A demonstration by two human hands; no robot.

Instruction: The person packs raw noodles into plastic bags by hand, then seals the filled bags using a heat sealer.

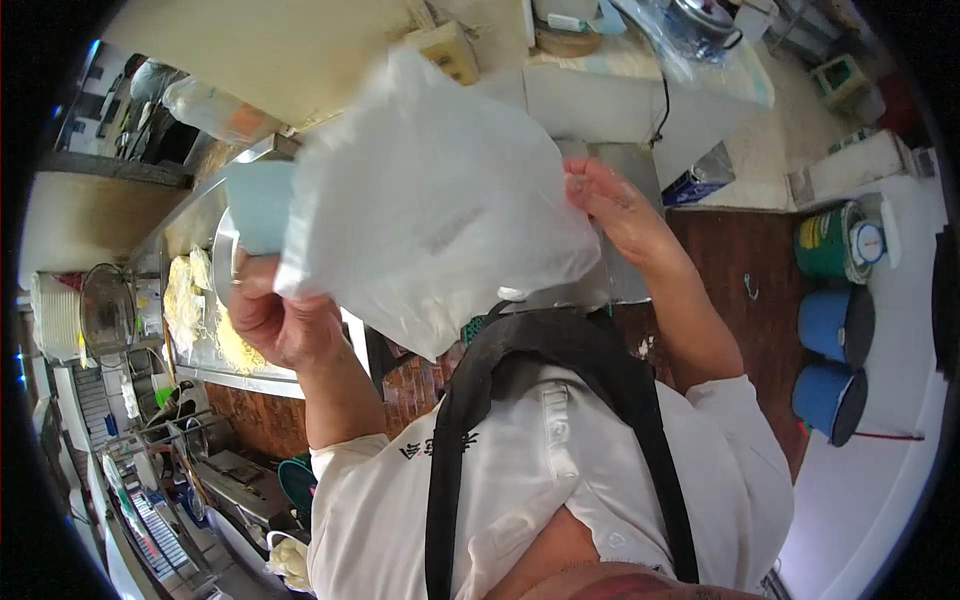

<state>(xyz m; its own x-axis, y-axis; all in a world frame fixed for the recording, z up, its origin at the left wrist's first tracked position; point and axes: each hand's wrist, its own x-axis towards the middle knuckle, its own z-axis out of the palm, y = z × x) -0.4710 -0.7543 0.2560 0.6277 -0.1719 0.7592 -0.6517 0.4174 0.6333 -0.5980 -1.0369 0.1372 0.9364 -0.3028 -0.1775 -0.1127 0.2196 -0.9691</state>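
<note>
A white, translucent plastic bag [440,200] is spread out in front of my chest, slightly blurred at its upper edge. My left hand [285,315] pinches the bag's lower left corner between thumb and fingers. At the bag's right edge, my right hand [620,215] grips it with thumb and fingertips, and some pale residue shows on the fingers. Behind the left side of the bag stands a pale blue-green container [258,205]. Close to my left hand, yellow noodles [235,345] lie on a metal tray or worktop, partly hidden by that hand. The bag covers much of the surface behind it.
Two blue buckets [830,400] and a green tin [830,245] line the right wall. A dark blue box [700,178] sits by the counter. At the upper right is a lidded metal pot [705,25]. Racks and kitchenware [160,510] crowd the lower left.
</note>
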